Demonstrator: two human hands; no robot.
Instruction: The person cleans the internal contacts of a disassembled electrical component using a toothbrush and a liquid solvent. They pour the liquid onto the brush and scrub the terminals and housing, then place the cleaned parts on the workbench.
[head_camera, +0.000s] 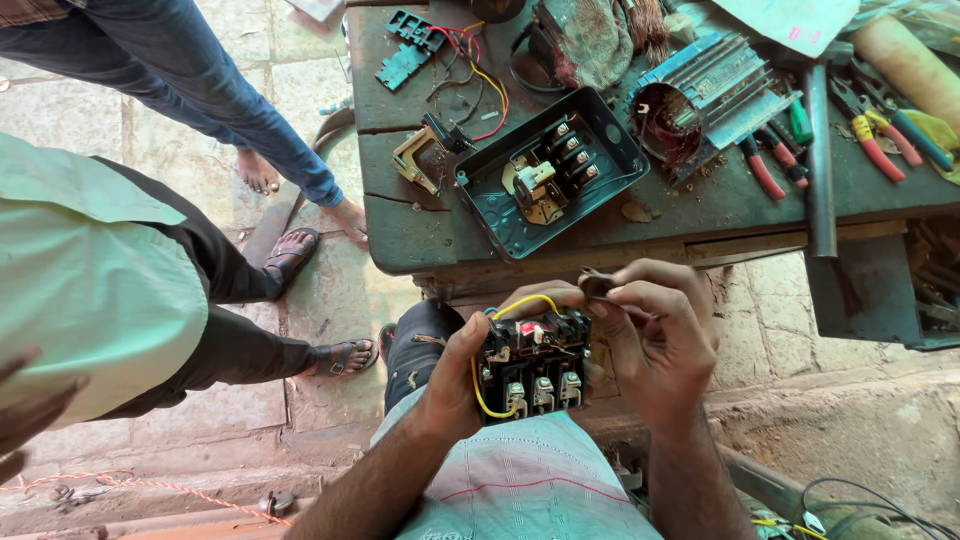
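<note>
My left hand (462, 375) grips a black electrical contactor block (533, 362) with silver terminals and a looped yellow wire (478, 392), held over my lap. My right hand (650, 335) is at the block's upper right corner, its thumb and fingers pinched on a small dark part (598, 287). Just beyond my hands, on the dark workbench (410, 235), lies an open dark metal starter box (548, 170) with a relay and terminals inside.
On the bench lie a motor stator with copper windings (700, 105), red-handled pliers (765, 170), more pliers and screwdrivers (880, 130), a loose black cover (410, 45) and wires (480, 80). Two people stand at left, their sandalled feet (295, 255) close to the bench.
</note>
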